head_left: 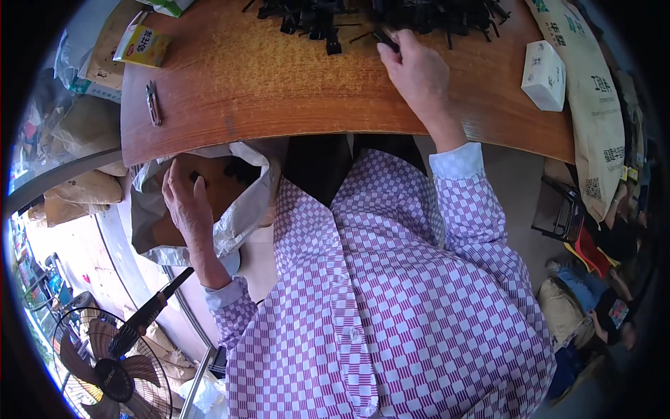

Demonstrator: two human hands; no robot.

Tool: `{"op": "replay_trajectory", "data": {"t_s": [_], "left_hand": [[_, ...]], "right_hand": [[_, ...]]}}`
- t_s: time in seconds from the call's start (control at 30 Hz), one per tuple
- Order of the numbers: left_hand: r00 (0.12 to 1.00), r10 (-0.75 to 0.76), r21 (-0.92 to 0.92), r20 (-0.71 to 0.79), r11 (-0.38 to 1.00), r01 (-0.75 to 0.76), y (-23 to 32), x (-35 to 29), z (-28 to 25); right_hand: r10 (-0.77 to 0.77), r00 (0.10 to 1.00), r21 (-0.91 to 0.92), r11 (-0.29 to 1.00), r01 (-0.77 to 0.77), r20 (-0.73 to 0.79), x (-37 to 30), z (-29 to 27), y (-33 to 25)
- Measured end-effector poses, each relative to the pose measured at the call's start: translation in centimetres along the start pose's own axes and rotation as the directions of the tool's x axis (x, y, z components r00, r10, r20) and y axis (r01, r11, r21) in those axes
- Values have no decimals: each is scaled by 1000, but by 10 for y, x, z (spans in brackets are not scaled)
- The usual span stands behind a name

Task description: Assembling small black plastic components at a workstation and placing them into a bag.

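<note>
My right hand (419, 73) is over the far part of the wooden table, with its thumb and fingers closed on a small black plastic piece (386, 40). Just beyond it lies a pile of black plastic pieces (317, 24) with thin prongs, cut off by the top edge. Below the table's near edge, my left hand (190, 209) hangs over an open white sack (251, 209); its thumb stands apart from the fingers. A small dark piece (194, 177) shows by the thumb, apparently loose. More black pieces (241, 172) lie inside the sack on a brown surface.
Thread snips (153, 105) and a yellow packet (143, 46) lie on the table's left side. A white box (544, 75) stands near its right edge, beside a pale printed sack (590, 105). A fan (115, 377) is at lower left. Another person (607, 307) is at far right.
</note>
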State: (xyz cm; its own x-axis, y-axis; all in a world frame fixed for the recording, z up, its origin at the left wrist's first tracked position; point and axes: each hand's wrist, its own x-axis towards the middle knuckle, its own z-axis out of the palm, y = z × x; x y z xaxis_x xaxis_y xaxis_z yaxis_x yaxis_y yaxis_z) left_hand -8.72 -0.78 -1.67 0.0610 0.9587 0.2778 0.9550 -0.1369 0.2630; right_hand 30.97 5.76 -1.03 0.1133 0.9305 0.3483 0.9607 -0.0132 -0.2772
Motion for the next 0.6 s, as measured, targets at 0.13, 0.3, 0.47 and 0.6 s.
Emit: {"op": "replay_trajectory", "data": {"t_s": [0.13, 0.3, 0.47, 0.6], "left_hand": [[926, -220, -685, 307, 624, 375, 53, 16, 0], [746, 192, -769, 638, 101, 632, 136, 48, -5], [567, 516, -519, 642, -252, 817, 144, 46, 19], [508, 660, -257, 554, -444, 858, 138, 31, 28]], "right_hand": [[88, 996, 388, 918, -77, -10, -6, -5, 4], [-164, 986, 599, 793, 110, 36, -29, -34, -35], [-470, 880, 607, 679, 412, -72, -50, -42, -52], [-581, 814, 654, 608, 449, -19, -53, -42, -53]]}}
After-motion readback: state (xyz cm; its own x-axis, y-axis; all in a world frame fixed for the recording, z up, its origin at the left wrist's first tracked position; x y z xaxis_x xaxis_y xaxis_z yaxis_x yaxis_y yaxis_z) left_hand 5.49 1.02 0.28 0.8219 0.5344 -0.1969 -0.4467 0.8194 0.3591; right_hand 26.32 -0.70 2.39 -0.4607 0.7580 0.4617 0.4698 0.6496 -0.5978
